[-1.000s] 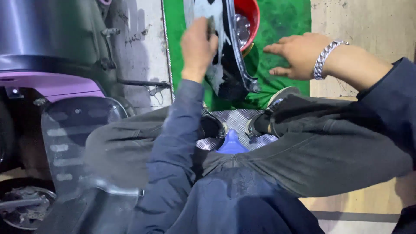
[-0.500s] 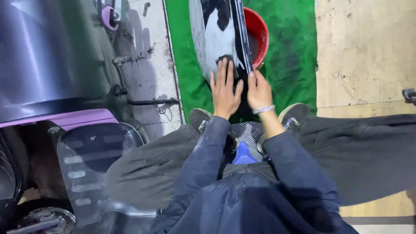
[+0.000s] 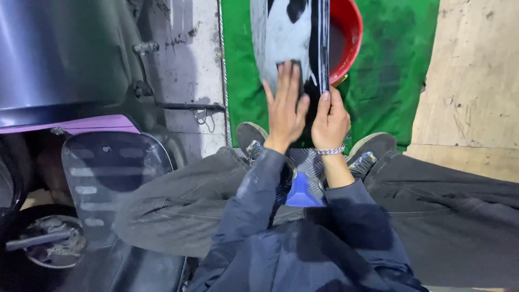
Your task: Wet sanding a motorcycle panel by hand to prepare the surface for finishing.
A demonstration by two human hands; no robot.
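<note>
Head view: seated person, knees apart, both hands forward on a panel
Panel (image 3: 286, 38): long curved black body piece, smeared white, stands on the green mat (image 3: 400, 70) and runs up out of the top edge
Left hand (image 3: 285, 108): lies flat on the panel's face, fingers spread, grip open, clasping nothing
Right hand (image 3: 331, 120): fingers curled round the panel's right edge, grip closed on it; chain bracelet (image 3: 331, 151) at the wrist
Bucket (image 3: 348, 38): red, just behind the panel on the right, half hidden by it
Shoes (image 3: 373, 148): one either side of the wrists, on a chequered metal plate (image 3: 305, 162)
Blue piece (image 3: 304, 190): between the legs, under the forearms; what it is cannot be told
Scooter (image 3: 65, 59): dark and purple, fills the left side, its stand rod (image 3: 189, 106) reaching toward the mat
Open room: bare concrete floor (image 3: 476, 81) right of the mat; the left is crowded
</note>
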